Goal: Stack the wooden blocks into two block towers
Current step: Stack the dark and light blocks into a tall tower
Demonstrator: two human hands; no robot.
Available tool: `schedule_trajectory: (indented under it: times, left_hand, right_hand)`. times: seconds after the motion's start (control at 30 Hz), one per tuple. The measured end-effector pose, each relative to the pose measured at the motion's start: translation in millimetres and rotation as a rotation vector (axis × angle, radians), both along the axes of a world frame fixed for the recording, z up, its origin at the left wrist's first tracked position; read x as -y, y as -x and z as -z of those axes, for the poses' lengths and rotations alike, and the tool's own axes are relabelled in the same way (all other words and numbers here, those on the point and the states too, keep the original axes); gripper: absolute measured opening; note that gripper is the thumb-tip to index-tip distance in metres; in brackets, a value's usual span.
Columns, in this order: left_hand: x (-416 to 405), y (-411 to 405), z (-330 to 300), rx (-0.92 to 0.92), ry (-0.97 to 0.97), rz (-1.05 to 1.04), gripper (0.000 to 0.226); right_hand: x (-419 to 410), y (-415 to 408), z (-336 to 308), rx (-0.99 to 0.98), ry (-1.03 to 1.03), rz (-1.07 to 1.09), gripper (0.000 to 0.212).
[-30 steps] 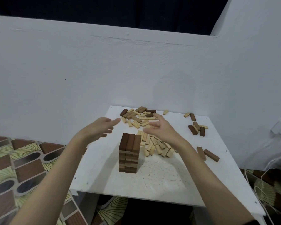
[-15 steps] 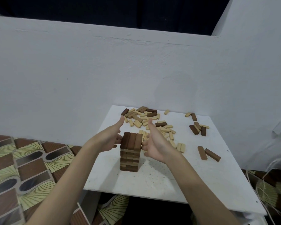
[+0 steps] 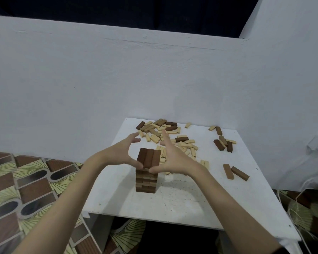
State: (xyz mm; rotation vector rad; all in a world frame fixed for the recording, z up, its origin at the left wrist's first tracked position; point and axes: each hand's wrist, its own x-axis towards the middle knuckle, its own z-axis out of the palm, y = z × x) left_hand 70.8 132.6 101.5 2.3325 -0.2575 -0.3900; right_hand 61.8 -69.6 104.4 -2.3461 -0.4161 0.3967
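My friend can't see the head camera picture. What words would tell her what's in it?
Two hands, left hand and right hand, cup the top of a dark wooden block tower on a white table. Loose light and dark blocks lie scattered behind it.

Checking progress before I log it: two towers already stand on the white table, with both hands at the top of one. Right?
Not quite. The head view shows one tower on the white table. The left hand and right hand are at its top.

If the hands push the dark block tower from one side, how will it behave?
The tower is tall and narrow, so it would probably tip rather than slide. Its layers look loosely laid, so single blocks may shift. Both thumbs touch its top layer; gentle, even pressure seems wise.
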Motion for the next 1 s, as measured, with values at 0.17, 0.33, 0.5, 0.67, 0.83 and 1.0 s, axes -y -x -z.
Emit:
schedule_trajectory:
  times: [0.17, 0.33, 0.5, 0.67, 0.83, 1.0]
  left_hand:
    - [10.2, -5.9, 10.4, 0.187, -0.269, 0.108, 0.124]
    - [13.9, -12.3, 16.7, 0.236, -0.347, 0.113, 0.127]
    - [14.3, -14.1, 17.8, 0.228, -0.359, 0.115, 0.125]
    - [15.7, -14.8, 15.9, 0.195, -0.345, 0.110, 0.126]
    - [15.9, -15.0, 15.8, 0.179, -0.342, 0.113, 0.125]
    - [16.0, -15.0, 15.6, 0.160, -0.340, 0.113, 0.123]
  right_hand:
    - [-11.9, -10.9, 14.8, 0.192, 0.242, -0.097, 0.136]
    - [-19.7, -15.0, 20.8, 0.283, 0.301, -0.129, 0.130]
    - [-20.0, -18.5, 24.4, 0.297, 0.254, -0.115, 0.123]
    - [-21.3, -20.1, 24.9, 0.295, 0.257, -0.110, 0.123]
    - [-21.3, -20.2, 25.3, 0.275, 0.229, -0.108, 0.123]
    - [-19.4, -20.6, 22.7, 0.226, 0.178, -0.101, 0.123]
